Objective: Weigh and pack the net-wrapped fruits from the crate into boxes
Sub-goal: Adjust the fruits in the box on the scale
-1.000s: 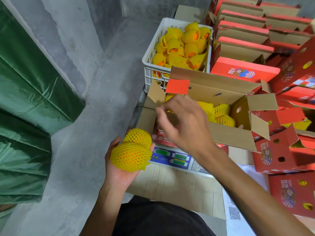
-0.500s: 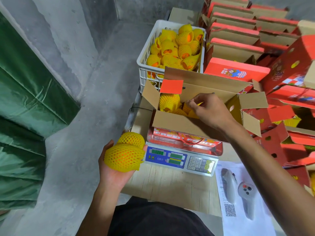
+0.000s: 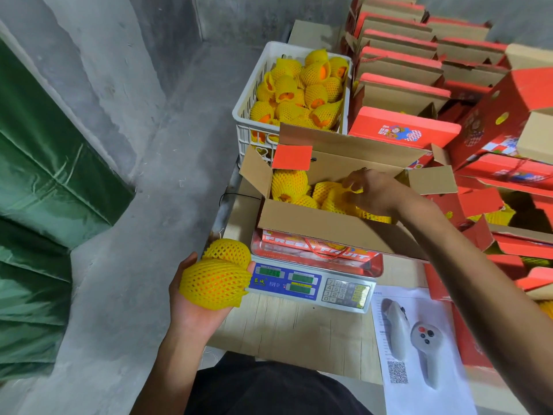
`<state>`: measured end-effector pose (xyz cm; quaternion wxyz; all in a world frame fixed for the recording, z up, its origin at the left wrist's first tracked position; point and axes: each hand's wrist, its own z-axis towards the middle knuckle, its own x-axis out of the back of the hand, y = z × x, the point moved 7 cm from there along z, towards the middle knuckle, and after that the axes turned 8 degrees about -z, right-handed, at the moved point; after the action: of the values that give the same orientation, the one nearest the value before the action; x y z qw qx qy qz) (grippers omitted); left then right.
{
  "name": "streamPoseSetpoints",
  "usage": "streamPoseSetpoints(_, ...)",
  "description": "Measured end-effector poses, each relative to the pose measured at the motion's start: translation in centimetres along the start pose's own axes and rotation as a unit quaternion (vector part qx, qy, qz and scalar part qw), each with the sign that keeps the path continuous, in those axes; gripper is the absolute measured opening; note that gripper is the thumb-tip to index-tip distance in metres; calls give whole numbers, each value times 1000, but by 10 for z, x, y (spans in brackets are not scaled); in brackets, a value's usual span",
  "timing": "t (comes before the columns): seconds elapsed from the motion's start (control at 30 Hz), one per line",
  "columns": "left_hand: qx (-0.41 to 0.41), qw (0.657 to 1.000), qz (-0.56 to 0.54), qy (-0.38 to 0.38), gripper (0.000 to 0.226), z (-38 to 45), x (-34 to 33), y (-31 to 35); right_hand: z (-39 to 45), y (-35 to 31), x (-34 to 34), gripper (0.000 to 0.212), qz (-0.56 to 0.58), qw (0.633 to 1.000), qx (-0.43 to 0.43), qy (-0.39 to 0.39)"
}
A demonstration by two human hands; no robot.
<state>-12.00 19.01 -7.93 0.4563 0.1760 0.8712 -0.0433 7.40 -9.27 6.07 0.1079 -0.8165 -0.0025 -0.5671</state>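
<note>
A white crate (image 3: 244, 115) at the back holds several orange fruits in yellow foam nets (image 3: 302, 91). In front of it an open cardboard box (image 3: 314, 224) stands on a digital scale (image 3: 311, 284) and contains several netted fruits (image 3: 288, 184). My right hand (image 3: 374, 191) reaches inside the box, its fingertips pinching the net of one fruit there. My left hand (image 3: 194, 310) sits palm-up left of the scale and holds two netted fruits (image 3: 217, 278) against the scale's corner.
Stacks of red and brown boxes (image 3: 419, 85) fill the right side. A printed sheet with two grey controllers (image 3: 419, 336) lies right of the scale on the wooden table (image 3: 299, 330). Green tarpaulin (image 3: 45, 190) and concrete floor lie to the left.
My right hand has gone from above the box's near wall down into the box, onto the fruits. My left hand has kept its two fruits.
</note>
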Motion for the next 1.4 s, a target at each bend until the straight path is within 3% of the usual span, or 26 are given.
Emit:
streamPoseSetpoints(0.1, 3, 1000, -1, 2, 74, 0, -2, -2, 4, 0, -7, 52, -98, 993, -38, -57)
streamPoseSetpoints(0.23, 3, 1000, -14, -3, 72, 1, -5, -4, 13, 2, -18, 77, -88, 985, -101, -107)
streamPoseSetpoints(0.53, 12, 1000, -24, -12, 69, 3, -3, -6, 27, 0, -36, 57, -70, 979, -126, -143)
streamPoseSetpoints(0.77, 15, 999, -43, -18, 72, 5, 3, -2, 21, -1, -29, 67, -4, 984, -127, -128)
streamPoseSetpoints(0.97, -2, 1000, -23, -6, 89, 4, 11, 4, 13, -11, -11, 89, 174, 975, -109, -88)
streamPoseSetpoints(1.17, 8, 1000, -28, -9, 87, 3, 11, 3, 10, -14, -4, 72, 205, 974, -79, -51)
streamPoseSetpoints(1.4, 4, 999, -34, -5, 79, 4, 12, 2, 11, -12, -6, 33, 292, 956, -31, -22)
